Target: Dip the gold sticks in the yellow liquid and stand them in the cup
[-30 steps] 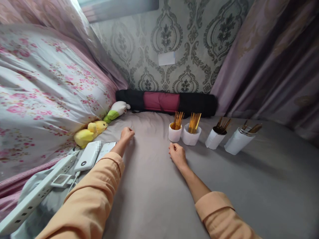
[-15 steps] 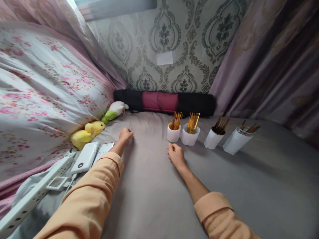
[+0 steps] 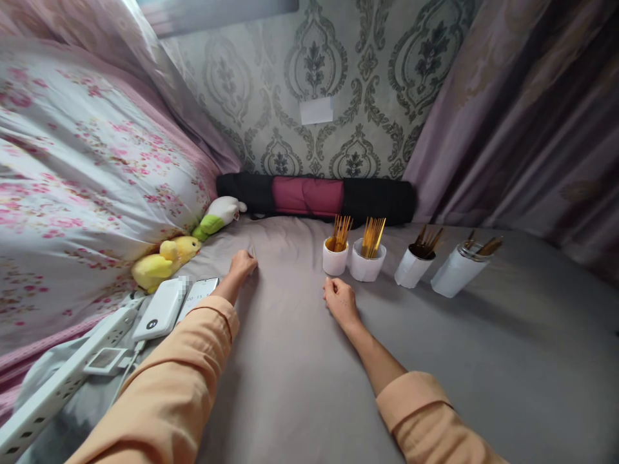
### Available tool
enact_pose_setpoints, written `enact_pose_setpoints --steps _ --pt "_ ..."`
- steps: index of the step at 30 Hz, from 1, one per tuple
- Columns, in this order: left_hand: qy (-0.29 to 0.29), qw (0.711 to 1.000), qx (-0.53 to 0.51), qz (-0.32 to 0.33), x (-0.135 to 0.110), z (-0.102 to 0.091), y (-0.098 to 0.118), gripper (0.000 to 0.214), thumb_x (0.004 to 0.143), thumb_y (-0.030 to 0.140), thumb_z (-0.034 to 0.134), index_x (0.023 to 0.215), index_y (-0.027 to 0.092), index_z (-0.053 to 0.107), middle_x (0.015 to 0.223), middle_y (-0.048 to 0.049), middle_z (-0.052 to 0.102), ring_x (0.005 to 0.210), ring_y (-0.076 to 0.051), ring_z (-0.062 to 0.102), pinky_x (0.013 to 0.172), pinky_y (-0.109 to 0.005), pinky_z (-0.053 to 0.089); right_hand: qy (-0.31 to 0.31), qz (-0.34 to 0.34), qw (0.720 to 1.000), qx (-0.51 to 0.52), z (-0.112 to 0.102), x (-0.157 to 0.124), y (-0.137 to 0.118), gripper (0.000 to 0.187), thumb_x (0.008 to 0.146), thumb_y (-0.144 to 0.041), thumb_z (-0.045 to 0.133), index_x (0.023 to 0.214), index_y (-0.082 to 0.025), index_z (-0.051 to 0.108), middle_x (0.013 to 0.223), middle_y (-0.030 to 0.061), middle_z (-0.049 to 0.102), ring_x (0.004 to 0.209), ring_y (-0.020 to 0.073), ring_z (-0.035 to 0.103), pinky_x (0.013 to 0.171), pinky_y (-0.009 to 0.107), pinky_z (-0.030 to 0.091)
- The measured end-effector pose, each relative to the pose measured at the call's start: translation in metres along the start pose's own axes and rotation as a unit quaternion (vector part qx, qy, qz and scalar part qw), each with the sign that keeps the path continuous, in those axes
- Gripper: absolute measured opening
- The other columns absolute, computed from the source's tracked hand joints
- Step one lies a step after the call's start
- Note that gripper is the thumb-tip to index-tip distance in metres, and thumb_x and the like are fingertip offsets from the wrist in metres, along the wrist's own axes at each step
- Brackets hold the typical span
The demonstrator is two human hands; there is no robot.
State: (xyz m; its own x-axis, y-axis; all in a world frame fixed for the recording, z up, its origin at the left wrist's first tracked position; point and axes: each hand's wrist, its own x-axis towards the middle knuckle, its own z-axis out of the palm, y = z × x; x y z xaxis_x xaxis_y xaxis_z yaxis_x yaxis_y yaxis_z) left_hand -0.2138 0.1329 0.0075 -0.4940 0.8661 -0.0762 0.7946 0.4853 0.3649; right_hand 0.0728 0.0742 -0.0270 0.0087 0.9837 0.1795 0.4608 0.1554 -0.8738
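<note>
My left hand [image 3: 243, 264] is closed on the grey sheet [image 3: 290, 335], fingertips pinched together. A faint pale line shows by its fingertips, but I cannot make out what, if anything, they hold. My right hand [image 3: 341, 298] rests on the sheet with curled fingers and nothing sticking out of them. Just beyond it stands a small white cup [image 3: 334, 261] with thin golden-brown sticks [image 3: 341, 232]. Beside that is a wider white cup [image 3: 367, 267] of similar sticks [image 3: 373, 237]. Farther right, a white-wrapped container [image 3: 413, 269] and a white-wrapped jar [image 3: 454, 274] hold darker sticks.
A black and dark red roll [image 3: 308, 195] lies along the wall. At left are plush toys [image 3: 167, 260], a white power bank [image 3: 158, 309], a phone [image 3: 197, 295] showing digits, and a long power strip [image 3: 72, 377]. Curtains [image 3: 512, 116] hang at the right.
The view has shifted slightly, so the surroundings sit a little farther left. Both hands stay closed in nearly the same places, and the cups have not moved.
</note>
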Motion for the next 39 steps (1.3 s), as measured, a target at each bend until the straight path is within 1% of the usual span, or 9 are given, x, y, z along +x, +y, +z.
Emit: enact_pose_setpoints --steps 7,15,19,25,33,39 --pt "-0.002 1.000 0.000 0.001 0.0013 0.0003 0.0012 0.017 0.061 0.012 0.053 0.072 0.015 0.066 0.071 -0.0119 0.066 0.078 -0.023 0.061 0.066 -0.026 0.043 -0.001 -0.001 1.000 0.006 -0.0001 0.0004 -0.0004 0.041 0.084 -0.045 0.034 0.066 -0.017 0.058 0.059 0.0048 0.062 0.047 0.0118 0.052 0.046 0.021 0.034" --pt "-0.011 1.000 -0.006 -0.019 0.0002 -0.0011 0.0043 0.017 0.060 0.011 0.053 0.073 0.015 0.065 0.063 -0.0098 0.064 0.072 -0.022 0.062 0.062 -0.026 0.044 -0.005 -0.001 1.000 -0.001 -0.0002 0.0002 -0.0006 0.041 0.084 -0.045 0.034 0.067 -0.016 0.058 0.059 0.0051 0.061 0.047 0.0117 0.051 0.046 0.021 0.034" --pt "-0.011 1.000 -0.008 -0.022 0.0007 -0.0007 0.0042 0.016 0.060 0.012 0.054 0.071 0.014 0.065 0.066 -0.0111 0.065 0.071 -0.022 0.062 0.062 -0.027 0.044 -0.005 -0.005 1.000 -0.005 -0.0001 0.0001 -0.0003 0.041 0.085 -0.044 0.033 0.066 -0.017 0.056 0.057 0.0043 0.060 0.045 0.0109 0.049 0.045 0.021 0.033" --pt "-0.001 1.000 -0.011 -0.022 0.0032 0.0013 0.0028 0.015 0.059 0.012 0.056 0.071 0.014 0.065 0.073 -0.0129 0.066 0.077 -0.024 0.062 0.065 -0.027 0.044 -0.002 -0.005 1.000 -0.007 0.0000 0.0006 -0.0005 0.040 0.085 -0.044 0.034 0.066 -0.017 0.056 0.058 0.0042 0.060 0.045 0.0108 0.049 0.046 0.021 0.033" --pt "-0.004 0.999 -0.027 -0.026 0.0019 0.0003 0.0030 0.013 0.059 0.011 0.053 0.065 0.015 0.064 0.060 -0.0112 0.063 0.072 -0.023 0.062 0.061 -0.026 0.044 -0.006 0.001 1.000 -0.010 -0.0004 0.0003 -0.0019 0.041 0.085 -0.044 0.033 0.066 -0.016 0.058 0.058 0.0050 0.060 0.045 0.0111 0.049 0.045 0.021 0.033" --pt "-0.007 0.998 -0.046 -0.046 -0.0009 -0.0031 0.0043 0.011 0.057 0.011 0.054 0.062 0.015 0.062 0.054 -0.0091 0.059 0.067 -0.023 0.061 0.058 -0.027 0.044 -0.004 0.003 1.000 -0.012 -0.0007 -0.0001 -0.0018 0.042 0.084 -0.045 0.033 0.067 -0.016 0.058 0.058 0.0048 0.061 0.046 0.0116 0.050 0.047 0.022 0.034"
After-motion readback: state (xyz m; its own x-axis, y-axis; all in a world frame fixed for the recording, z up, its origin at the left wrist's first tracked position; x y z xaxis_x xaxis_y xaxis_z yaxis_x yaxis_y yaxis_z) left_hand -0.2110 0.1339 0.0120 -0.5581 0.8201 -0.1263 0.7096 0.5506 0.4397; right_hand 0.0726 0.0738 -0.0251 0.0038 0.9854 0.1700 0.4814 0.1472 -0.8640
